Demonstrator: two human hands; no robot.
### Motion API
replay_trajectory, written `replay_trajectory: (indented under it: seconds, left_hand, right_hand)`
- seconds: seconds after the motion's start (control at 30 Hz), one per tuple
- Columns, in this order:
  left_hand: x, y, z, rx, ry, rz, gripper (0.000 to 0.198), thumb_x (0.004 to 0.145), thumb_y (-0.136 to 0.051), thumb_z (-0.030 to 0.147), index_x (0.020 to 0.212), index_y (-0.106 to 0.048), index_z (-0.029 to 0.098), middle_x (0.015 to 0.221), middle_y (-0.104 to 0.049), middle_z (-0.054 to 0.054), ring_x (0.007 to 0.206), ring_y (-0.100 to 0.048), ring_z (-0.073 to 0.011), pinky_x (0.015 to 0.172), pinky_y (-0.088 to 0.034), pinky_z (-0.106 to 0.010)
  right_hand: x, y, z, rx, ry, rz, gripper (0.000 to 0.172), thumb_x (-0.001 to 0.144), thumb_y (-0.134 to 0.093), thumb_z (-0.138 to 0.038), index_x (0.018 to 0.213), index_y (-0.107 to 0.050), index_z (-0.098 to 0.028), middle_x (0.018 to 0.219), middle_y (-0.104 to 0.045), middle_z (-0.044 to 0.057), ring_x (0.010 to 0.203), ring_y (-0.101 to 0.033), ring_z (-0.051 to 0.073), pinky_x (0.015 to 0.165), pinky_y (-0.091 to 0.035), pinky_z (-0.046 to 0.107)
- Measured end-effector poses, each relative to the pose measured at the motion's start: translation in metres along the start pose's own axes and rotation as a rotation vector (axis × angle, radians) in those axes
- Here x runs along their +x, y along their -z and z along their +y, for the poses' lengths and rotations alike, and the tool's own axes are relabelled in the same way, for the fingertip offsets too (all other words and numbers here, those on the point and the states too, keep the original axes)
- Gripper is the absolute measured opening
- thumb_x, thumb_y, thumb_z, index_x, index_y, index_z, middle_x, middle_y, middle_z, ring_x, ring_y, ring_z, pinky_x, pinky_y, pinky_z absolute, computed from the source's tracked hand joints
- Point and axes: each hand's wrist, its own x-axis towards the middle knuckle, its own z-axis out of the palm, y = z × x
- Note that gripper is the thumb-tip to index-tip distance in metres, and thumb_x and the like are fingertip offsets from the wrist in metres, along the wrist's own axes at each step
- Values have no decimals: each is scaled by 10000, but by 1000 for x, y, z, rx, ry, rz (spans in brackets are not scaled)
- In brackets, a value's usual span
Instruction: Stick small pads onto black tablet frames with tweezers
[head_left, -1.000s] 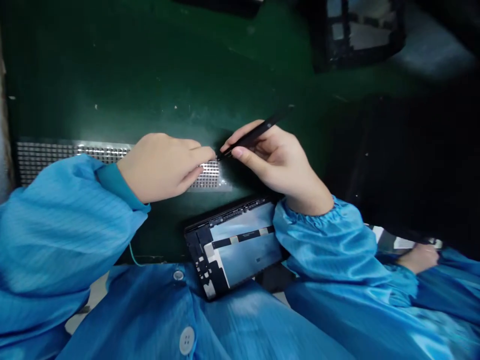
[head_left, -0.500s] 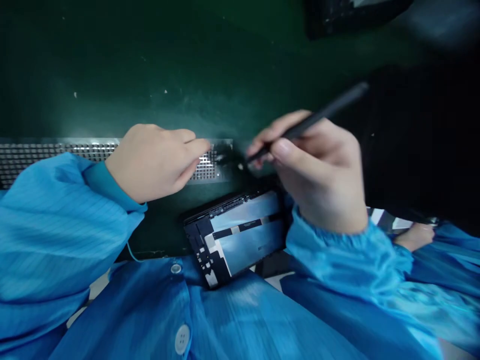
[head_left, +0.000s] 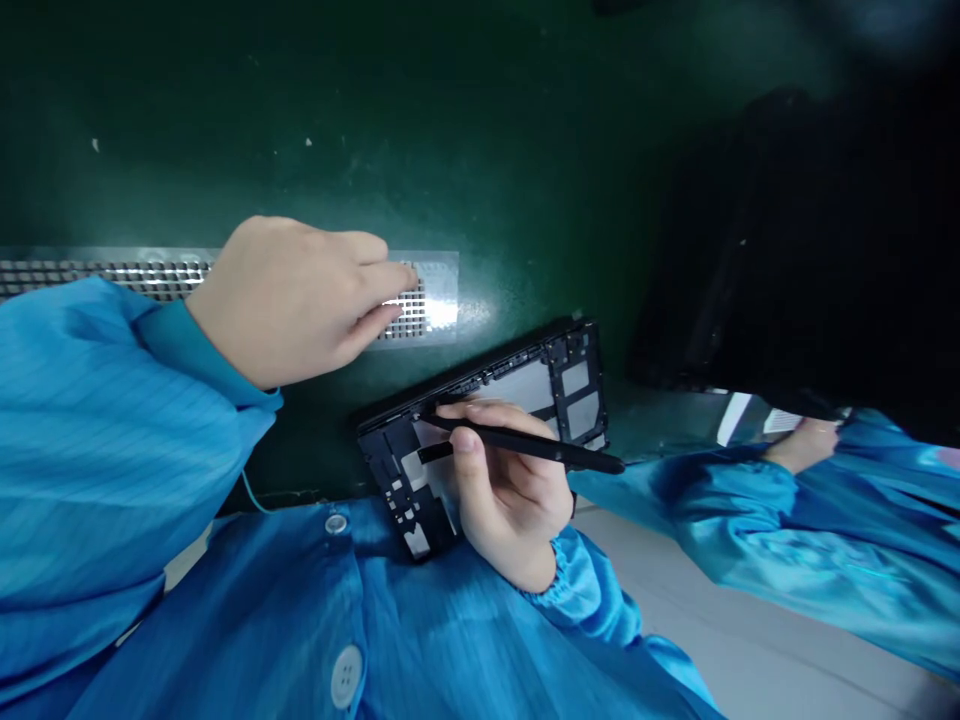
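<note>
My left hand point(head_left: 296, 300) rests on a clear strip of small dark pads point(head_left: 405, 318), with its fingers curled and the thumb and index fingertips pressed on its right end. My right hand point(head_left: 510, 490) grips slim black tweezers point(head_left: 540, 443) like a pen. Their tip is down at the upper left part of an opened black electronic device point(head_left: 577, 378), close to its long edge. Whether the tip holds a small piece is too small to tell. The device lies tilted at the table's near edge, partly covered by my right hand, its inside with grey and white areas facing up.
The green table point(head_left: 450, 130) carries a few white specks. A large dark shape point(head_left: 757, 250) stands at the right. Beyond my right arm, another person's hand point(head_left: 802, 445) and blue sleeve point(head_left: 735, 490) show near white pieces.
My right hand has moved down and left with the tweezers, from beside the strip's right end to over the device. My left hand stays on the strip. The view has shifted slightly.
</note>
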Motion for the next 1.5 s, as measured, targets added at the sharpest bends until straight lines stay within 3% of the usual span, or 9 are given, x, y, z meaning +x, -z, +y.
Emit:
replay_trajectory:
  seconds: [0.13, 0.33, 0.43, 0.83, 0.97, 1.17, 1.27, 1.4, 1.5]
  left_hand:
    - [-2, 5, 2, -17, 24, -42, 487, 1138, -413, 404, 1497, -722, 292, 1177, -779, -86, 998, -717, -255, 831, -515, -372]
    - [-3, 8, -1, -5, -37, -58, 434, 1142, -459, 369, 1457, -749, 302, 1158, -788, -80, 1015, -693, -238, 865, -489, -361]
    - [-3, 7, -2, 5, -45, -48, 409, 1134, -481, 370, 1427, -761, 313, 1120, -791, -63, 984, -696, -227, 829, -473, -339]
    - [2, 1, -4, -2, -37, -43, 409, 1051, -497, 432, 1313, -803, 358, 970, -770, -53, 972, -758, -277, 800, -547, -393]
    - [0, 5, -1, 13, -23, -49, 441, 1099, -461, 415, 1392, -778, 324, 1016, -774, -70, 999, -735, -268, 817, -529, -377]
    - [-3, 7, -1, -28, -41, -53, 414, 1129, -499, 383, 1432, -757, 270, 1051, -781, -62, 955, -694, -232, 866, -515, -368]
    - [-3, 6, -3, -5, -33, -34, 413, 1130, -489, 403, 1413, -765, 285, 1031, -779, -51, 910, -674, -216, 807, -469, -346]
    - [-4, 5, -4, 19, -44, -14, 449, 1127, -438, 448, 1388, -778, 316, 983, -769, -29, 851, -647, -191, 705, -362, -340]
    - [-3, 3, -5, 11, -45, -12, 490, 1125, -395, 471, 1399, -770, 313, 955, -757, -17, 862, -643, -167, 742, -383, -309]
  right_hand:
    - [16, 18, -14, -54, 8, -148, 404, 976, -759, -139, 1303, -767, -375, 1153, -850, 40, 1054, -828, 297, 938, -720, 550]
    - [113, 27, -8, -74, 15, -455, 102, 1060, -779, -351, 1157, -786, -318, 1177, -840, 29, 1130, -822, 249, 1099, -688, 454]
    - [148, 15, 12, -13, -7, -546, 259, 1027, -800, -539, 1100, -767, -293, 1124, -825, 38, 1102, -810, 247, 1053, -703, 429]
    - [160, 10, 23, -35, 9, -565, 306, 980, -835, -589, 1040, -783, -294, 1080, -814, 47, 1025, -790, 243, 982, -733, 407]
    - [137, 20, 11, 129, -52, -474, 100, 1014, -844, -374, 1065, -800, -300, 1043, -847, 20, 952, -810, 203, 923, -730, 352]
    - [35, 23, -3, 121, -42, -8, 115, 1070, -721, -235, 1149, -753, -311, 997, -764, 28, 922, -783, 199, 809, -702, 374]
    - [14, 13, 2, 29, 67, 9, 190, 1063, -662, -182, 1193, -701, -315, 1003, -761, 39, 953, -782, 225, 831, -704, 429]
    - [15, 6, 7, -43, 90, 2, 220, 1055, -639, -162, 1205, -663, -322, 1013, -762, 46, 963, -788, 242, 828, -705, 460]
    - [14, 7, 7, -62, 90, 3, 238, 1055, -635, -142, 1215, -653, -317, 1026, -762, 50, 986, -784, 239, 861, -702, 462]
